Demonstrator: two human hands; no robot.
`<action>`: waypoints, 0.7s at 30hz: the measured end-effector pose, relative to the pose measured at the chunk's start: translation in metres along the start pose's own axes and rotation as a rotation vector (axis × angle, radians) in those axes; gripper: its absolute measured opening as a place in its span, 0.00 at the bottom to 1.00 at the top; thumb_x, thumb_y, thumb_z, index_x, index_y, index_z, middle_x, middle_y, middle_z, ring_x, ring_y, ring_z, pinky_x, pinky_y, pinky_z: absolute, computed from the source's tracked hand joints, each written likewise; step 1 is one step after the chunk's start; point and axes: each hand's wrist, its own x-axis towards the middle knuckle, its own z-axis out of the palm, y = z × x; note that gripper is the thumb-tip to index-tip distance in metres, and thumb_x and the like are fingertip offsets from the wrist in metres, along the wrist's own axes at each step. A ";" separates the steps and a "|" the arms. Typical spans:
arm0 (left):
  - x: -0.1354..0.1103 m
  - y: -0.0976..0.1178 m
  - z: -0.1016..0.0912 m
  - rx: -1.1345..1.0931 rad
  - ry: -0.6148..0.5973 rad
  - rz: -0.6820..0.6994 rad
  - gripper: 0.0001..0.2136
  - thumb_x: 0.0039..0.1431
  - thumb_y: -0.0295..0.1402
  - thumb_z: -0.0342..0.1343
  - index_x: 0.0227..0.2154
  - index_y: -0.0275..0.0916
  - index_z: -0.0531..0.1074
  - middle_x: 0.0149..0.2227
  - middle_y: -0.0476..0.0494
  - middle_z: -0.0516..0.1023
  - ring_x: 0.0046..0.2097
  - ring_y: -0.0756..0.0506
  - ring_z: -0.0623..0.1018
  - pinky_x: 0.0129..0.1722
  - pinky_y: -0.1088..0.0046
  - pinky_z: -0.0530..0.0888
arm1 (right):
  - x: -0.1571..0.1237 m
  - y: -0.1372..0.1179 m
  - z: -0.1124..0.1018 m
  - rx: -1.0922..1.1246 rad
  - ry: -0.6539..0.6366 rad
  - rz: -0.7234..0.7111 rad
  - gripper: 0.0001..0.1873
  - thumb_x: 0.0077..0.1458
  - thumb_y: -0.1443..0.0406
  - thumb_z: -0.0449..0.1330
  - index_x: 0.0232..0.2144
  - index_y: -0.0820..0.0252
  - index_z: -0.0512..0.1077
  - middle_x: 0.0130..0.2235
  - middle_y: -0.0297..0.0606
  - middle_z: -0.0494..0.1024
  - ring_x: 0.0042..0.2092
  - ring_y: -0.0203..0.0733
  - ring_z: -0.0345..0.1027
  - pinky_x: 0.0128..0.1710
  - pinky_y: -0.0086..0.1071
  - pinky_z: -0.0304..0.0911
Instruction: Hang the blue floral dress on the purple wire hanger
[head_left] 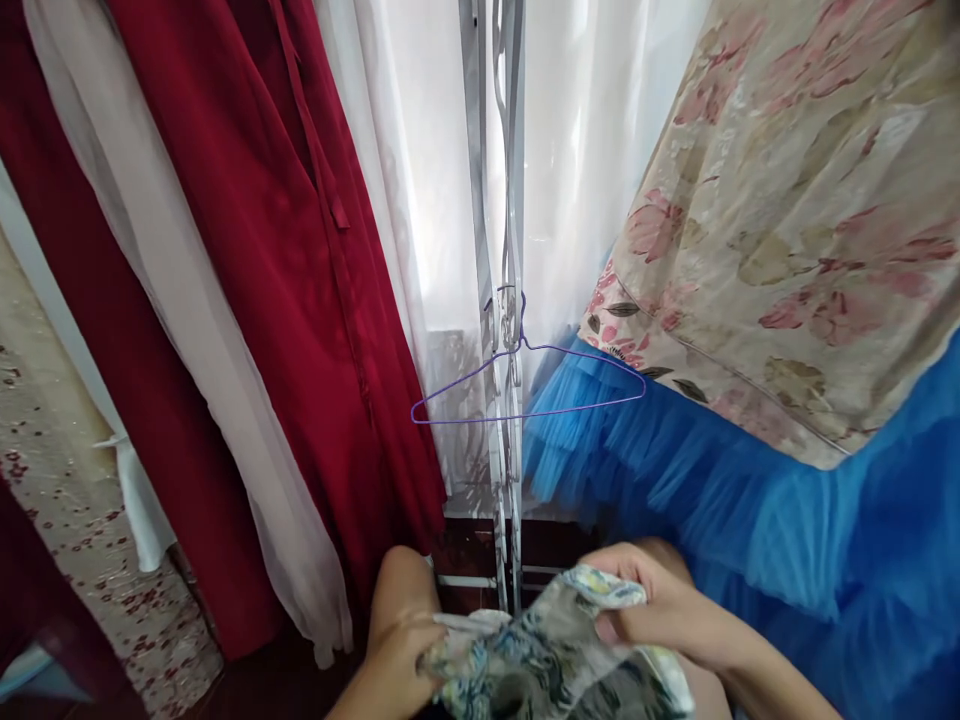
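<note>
A patterned cloth garment (540, 660) in white, blue, green and yellow is stretched between my two hands at the bottom of the view, low over my knees. My left hand (401, 660) grips its left edge; the fingertips are partly hidden and somewhat blurred. On the other side, my right hand (649, 610) pinches the upper right edge between thumb and fingers. Beyond the hands, a bare purple wire hanger (529, 417) hangs on the grey metal rack (514, 250).
Dark red dresses (300, 300) and a pale sheer cloth (217, 330) hang at the left. At the right hang a cream floral dress (795, 230) and blue ruffled tulle (787, 530). A white curtain (592, 130) is behind the rack.
</note>
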 end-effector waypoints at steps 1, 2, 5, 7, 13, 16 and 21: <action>0.003 -0.002 -0.014 0.108 0.069 0.010 0.08 0.56 0.39 0.58 0.27 0.42 0.77 0.35 0.43 0.76 0.46 0.38 0.72 0.50 0.62 0.66 | 0.006 -0.008 -0.004 -0.103 0.047 -0.031 0.11 0.46 0.64 0.70 0.25 0.65 0.74 0.23 0.28 0.63 0.26 0.29 0.50 0.25 0.24 0.47; 0.006 -0.001 -0.030 0.206 0.134 0.009 0.10 0.58 0.38 0.57 0.25 0.41 0.77 0.33 0.43 0.75 0.44 0.39 0.71 0.49 0.62 0.65 | 0.012 -0.017 -0.010 -0.197 0.120 -0.080 0.09 0.48 0.64 0.69 0.25 0.64 0.74 0.24 0.29 0.65 0.26 0.30 0.53 0.26 0.24 0.50; 0.018 0.006 -0.077 0.386 0.282 -0.005 0.16 0.65 0.42 0.51 0.28 0.42 0.79 0.33 0.43 0.75 0.41 0.41 0.69 0.46 0.61 0.63 | 0.033 -0.042 -0.033 -0.418 0.379 -0.239 0.10 0.50 0.66 0.65 0.37 0.62 0.77 0.30 0.35 0.76 0.29 0.36 0.64 0.30 0.28 0.59; 0.031 0.013 -0.105 0.455 0.343 0.018 0.18 0.68 0.46 0.48 0.32 0.44 0.80 0.34 0.44 0.76 0.41 0.41 0.69 0.46 0.61 0.62 | 0.050 -0.052 -0.052 -0.580 0.512 -0.311 0.22 0.50 0.67 0.64 0.49 0.61 0.76 0.31 0.37 0.79 0.29 0.39 0.67 0.30 0.30 0.62; 0.091 0.024 -0.175 0.620 0.464 0.042 0.19 0.71 0.45 0.44 0.44 0.51 0.82 0.59 0.48 0.77 0.52 0.37 0.68 0.50 0.55 0.59 | 0.107 -0.050 -0.098 -0.941 0.648 -0.383 0.24 0.53 0.69 0.57 0.52 0.61 0.78 0.44 0.45 0.84 0.37 0.46 0.74 0.37 0.33 0.66; 0.112 0.029 -0.198 0.777 0.473 -0.017 0.21 0.71 0.46 0.43 0.41 0.49 0.83 0.63 0.45 0.73 0.53 0.33 0.69 0.49 0.53 0.60 | 0.123 -0.045 -0.103 -1.034 0.635 -0.321 0.16 0.50 0.72 0.54 0.35 0.62 0.80 0.34 0.43 0.83 0.35 0.46 0.74 0.35 0.32 0.62; 0.106 0.050 -0.224 1.050 0.490 -0.079 0.22 0.71 0.42 0.41 0.46 0.42 0.81 0.56 0.35 0.78 0.50 0.34 0.74 0.47 0.56 0.65 | 0.121 -0.042 -0.095 -1.074 0.619 -0.275 0.10 0.53 0.69 0.53 0.28 0.61 0.75 0.28 0.39 0.80 0.31 0.42 0.69 0.30 0.30 0.56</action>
